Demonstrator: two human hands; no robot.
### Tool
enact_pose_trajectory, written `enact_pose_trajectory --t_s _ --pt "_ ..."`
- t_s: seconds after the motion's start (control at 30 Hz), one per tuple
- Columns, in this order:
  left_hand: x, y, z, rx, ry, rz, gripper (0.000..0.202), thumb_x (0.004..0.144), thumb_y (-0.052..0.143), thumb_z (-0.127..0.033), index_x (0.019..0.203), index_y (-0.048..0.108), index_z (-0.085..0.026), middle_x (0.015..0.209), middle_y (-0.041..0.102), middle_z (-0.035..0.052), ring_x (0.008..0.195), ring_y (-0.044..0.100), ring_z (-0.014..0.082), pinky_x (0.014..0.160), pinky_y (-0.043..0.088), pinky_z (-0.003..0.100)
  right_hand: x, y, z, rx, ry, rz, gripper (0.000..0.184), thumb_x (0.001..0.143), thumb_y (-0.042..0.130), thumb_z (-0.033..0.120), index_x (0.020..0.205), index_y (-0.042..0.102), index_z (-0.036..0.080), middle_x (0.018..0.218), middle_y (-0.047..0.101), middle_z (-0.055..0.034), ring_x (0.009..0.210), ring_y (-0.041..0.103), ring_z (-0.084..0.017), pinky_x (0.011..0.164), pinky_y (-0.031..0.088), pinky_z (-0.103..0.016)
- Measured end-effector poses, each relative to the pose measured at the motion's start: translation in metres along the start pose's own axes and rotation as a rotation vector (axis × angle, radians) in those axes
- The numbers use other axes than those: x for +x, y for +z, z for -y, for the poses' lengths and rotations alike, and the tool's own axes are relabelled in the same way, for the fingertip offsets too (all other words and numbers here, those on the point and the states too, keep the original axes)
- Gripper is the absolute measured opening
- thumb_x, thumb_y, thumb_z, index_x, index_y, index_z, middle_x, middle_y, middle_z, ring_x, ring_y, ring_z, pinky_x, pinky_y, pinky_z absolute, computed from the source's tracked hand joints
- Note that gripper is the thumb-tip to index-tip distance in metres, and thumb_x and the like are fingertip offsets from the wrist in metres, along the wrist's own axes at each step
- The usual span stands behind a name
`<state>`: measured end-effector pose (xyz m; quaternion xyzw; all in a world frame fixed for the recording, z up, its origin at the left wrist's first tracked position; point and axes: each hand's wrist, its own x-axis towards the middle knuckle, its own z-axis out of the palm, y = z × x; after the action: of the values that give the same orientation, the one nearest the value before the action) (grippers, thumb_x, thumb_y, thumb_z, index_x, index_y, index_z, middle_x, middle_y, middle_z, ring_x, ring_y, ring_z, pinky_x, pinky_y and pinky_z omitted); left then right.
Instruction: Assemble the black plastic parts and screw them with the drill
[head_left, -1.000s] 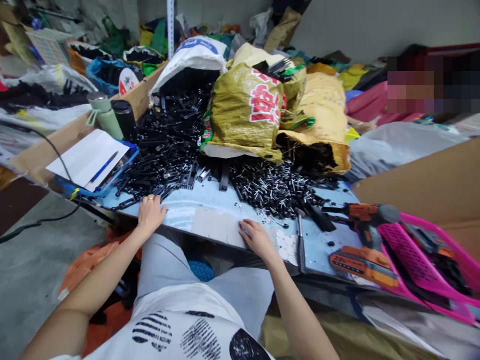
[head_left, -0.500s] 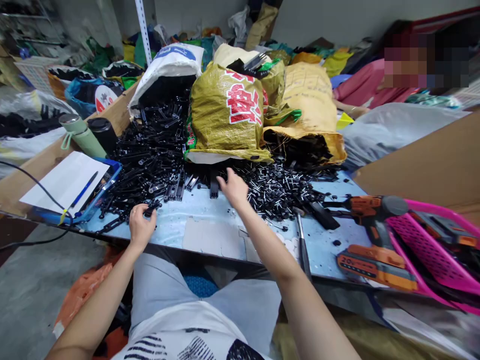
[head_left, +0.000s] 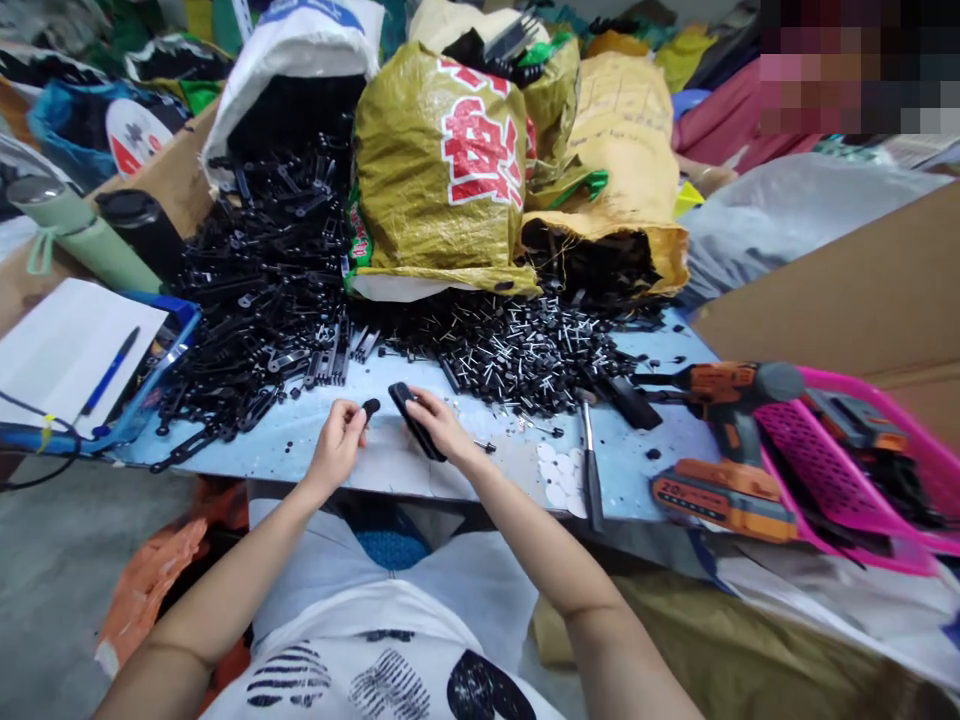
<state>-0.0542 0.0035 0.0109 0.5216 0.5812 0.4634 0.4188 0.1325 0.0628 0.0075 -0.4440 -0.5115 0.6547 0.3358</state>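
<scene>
My left hand (head_left: 337, 446) is closed on a small black part (head_left: 371, 407) whose rounded end sticks out past the fingertips; the rest of it is hidden. Close to its right, my right hand (head_left: 441, 424) grips a long black plastic piece (head_left: 400, 396), tilted over the table's front part. The two pieces are apart. Behind my hands lies a heap of black-headed screws (head_left: 517, 355) with silver shanks. Long black plastic parts (head_left: 262, 290) are piled at the left, several standing in a row beside the screws.
A gold sack (head_left: 435, 180) and a yellow sack (head_left: 607, 160) stand at the back. At the right lie a hammer (head_left: 592, 470), an orange cordless drill (head_left: 727, 400) and a pink basket (head_left: 817, 510). A blue tray (head_left: 139, 425) with paper sits left. Another person's sleeve (head_left: 724, 115) shows far right.
My right hand has come back toward me from under the gold sack with the long black piece. My left hand has moved right, close to it. The camera view has tilted down.
</scene>
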Motion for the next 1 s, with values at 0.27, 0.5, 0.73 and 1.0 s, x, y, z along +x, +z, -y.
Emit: enact_pose_trajectory --t_s 0.27,0.5,0.73,1.0 --pt "-0.011 0.027 -0.012 0.25 0.25 0.125 0.034 0.091 0.047 -0.031 0.12 0.059 -0.017 0.098 0.062 0.0085 0.091 0.059 0.0177 0.082 0.047 0.031 -0.041 -0.006 -0.024 -0.067 -0.132 0.08 0.062 0.088 0.049 0.049 0.143 0.035 0.024 0.079 0.06 -0.0005 0.052 0.05 -0.008 0.052 0.047 -0.022" --pt "-0.022 0.026 -0.015 0.41 0.389 0.12 0.035 0.092 0.045 -0.028 0.124 0.057 -0.018 0.091 0.062 0.0069 0.086 0.06 0.0162 0.078 0.049 0.028 -0.046 -0.028 -0.016 -0.502 -0.484 0.152 0.052 0.09 0.051 0.039 0.138 0.043 0.024 0.11 0.061 -0.0075 0.094 0.058 -0.017 0.085 0.048 -0.033" --pt "-0.03 0.057 -0.023 0.275 0.503 -0.262 0.036 0.094 0.042 -0.021 0.127 0.055 -0.016 0.099 0.063 0.0119 0.09 0.058 0.0165 0.079 0.049 0.03 -0.062 0.01 -0.017 -0.425 -0.517 -0.115 0.054 0.092 0.046 0.038 0.143 0.035 0.023 0.098 0.059 -0.0075 0.07 0.056 -0.013 0.071 0.052 -0.031" --pt "-0.021 0.05 -0.023 0.195 0.486 -0.184 0.034 0.094 0.041 -0.031 0.119 0.06 -0.017 0.091 0.064 0.0089 0.08 0.059 0.0156 0.073 0.051 0.031 -0.062 0.035 -0.022 -0.482 -0.574 -0.259 0.055 0.095 0.04 0.036 0.147 0.025 0.025 0.109 0.058 -0.0096 0.089 0.058 -0.018 0.078 0.051 -0.032"
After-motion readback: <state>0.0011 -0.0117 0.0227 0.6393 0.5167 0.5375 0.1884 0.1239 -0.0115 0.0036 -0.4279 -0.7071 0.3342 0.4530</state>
